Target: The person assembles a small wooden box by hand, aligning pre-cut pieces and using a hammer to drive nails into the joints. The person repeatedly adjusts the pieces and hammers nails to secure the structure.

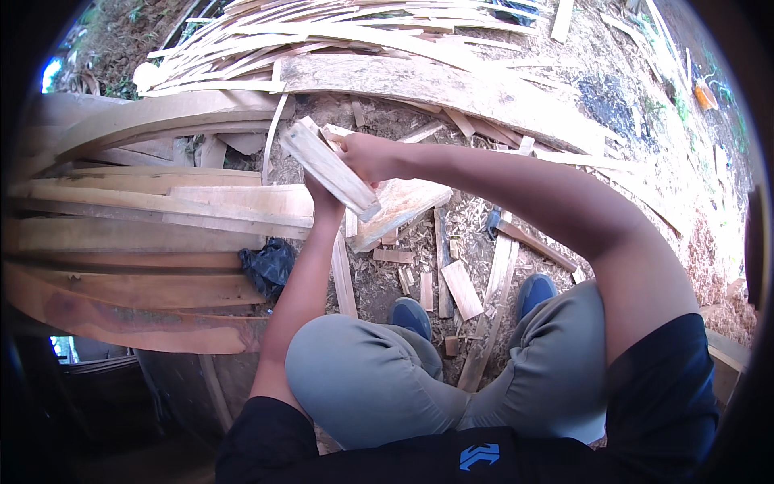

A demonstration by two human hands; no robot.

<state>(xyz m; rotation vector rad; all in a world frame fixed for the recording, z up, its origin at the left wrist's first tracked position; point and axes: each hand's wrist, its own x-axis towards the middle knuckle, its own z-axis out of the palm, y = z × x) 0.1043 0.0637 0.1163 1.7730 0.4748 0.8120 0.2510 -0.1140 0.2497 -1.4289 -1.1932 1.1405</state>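
A pale, rectangular wooden block is held up, tilted, in front of me. My left hand grips it from below and behind, with most of the fingers hidden by the wood. My right hand is closed at the block's right side, its fingers curled against it. A smaller light wooden end shows beside the right fingers; whether it belongs to the same piece I cannot tell. Beneath the hands lies a thick pale wood slab.
Long curved planks are stacked at left, with a black plastic bag at their end. Thin strips pile up at the back. A hammer lies among offcuts and shavings near my shoes. An orange object is far right.
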